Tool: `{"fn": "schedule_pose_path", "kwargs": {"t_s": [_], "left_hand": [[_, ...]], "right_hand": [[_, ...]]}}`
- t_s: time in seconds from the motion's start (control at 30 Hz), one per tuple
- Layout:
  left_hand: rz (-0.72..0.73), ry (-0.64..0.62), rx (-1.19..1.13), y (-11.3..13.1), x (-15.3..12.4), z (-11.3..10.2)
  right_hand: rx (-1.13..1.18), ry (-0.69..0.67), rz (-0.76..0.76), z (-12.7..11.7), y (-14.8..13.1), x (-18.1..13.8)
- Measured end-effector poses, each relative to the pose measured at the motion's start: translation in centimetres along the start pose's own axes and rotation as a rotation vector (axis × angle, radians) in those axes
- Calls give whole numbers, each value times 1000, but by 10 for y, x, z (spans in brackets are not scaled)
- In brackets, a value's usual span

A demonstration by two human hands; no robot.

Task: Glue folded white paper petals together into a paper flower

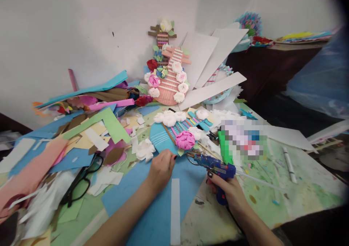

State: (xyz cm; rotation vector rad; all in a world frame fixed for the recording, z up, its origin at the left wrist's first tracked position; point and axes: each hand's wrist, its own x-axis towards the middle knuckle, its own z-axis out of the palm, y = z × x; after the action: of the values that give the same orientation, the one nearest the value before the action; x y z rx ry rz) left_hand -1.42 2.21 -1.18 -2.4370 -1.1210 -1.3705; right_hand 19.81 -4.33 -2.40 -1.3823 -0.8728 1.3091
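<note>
Gripping glue gun (214,166), right hand (228,186), left hand (161,168) nearby (curled)

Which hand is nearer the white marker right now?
Right. The right hand, gripping the glue gun, is left of the white marker, apart from it; the left hand is farther left, at the near edge of the blue guitar shape.

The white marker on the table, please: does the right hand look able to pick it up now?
Probably not straight away: the right hand grips the blue glue gun, though the white marker lies uncovered.
</note>
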Motion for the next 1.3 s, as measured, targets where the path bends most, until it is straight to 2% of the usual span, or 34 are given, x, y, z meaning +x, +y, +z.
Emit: {"fn": "schedule_pose_path", "kwargs": {"t_s": [0.13,0.33,0.57,0.77,0.93,1.03,1.1,1.23,1.3], "left_hand": [[-9,15,6,-1,-4,-2],[-14,33,-1,-2,-9,-9],[-335,35,-81,-12,-7,-19],[-537,49,-295,-21,-11,-25],[-631,43,-294,-24,-14,-27],[-610,-28,-224,-27,-16,-30],[-531,-81,-151,-27,-21,-33],[-288,-112,-38,-23,-32,-40],[-215,-157,-26,-21,-37,-41]], "right_hand": [[-22,59,37,0,1,1],[-64,19,5,-7,8,1],[-139,-27,-103,-9,7,-6],[-403,-166,-108,-15,9,-5],[-533,-146,-140,-11,9,-9],[-607,-105,-150,-4,6,-10],[-641,-90,-174,1,2,-9],[-695,-230,-307,17,-8,-1],[-739,-255,-341,26,-9,3]]}}
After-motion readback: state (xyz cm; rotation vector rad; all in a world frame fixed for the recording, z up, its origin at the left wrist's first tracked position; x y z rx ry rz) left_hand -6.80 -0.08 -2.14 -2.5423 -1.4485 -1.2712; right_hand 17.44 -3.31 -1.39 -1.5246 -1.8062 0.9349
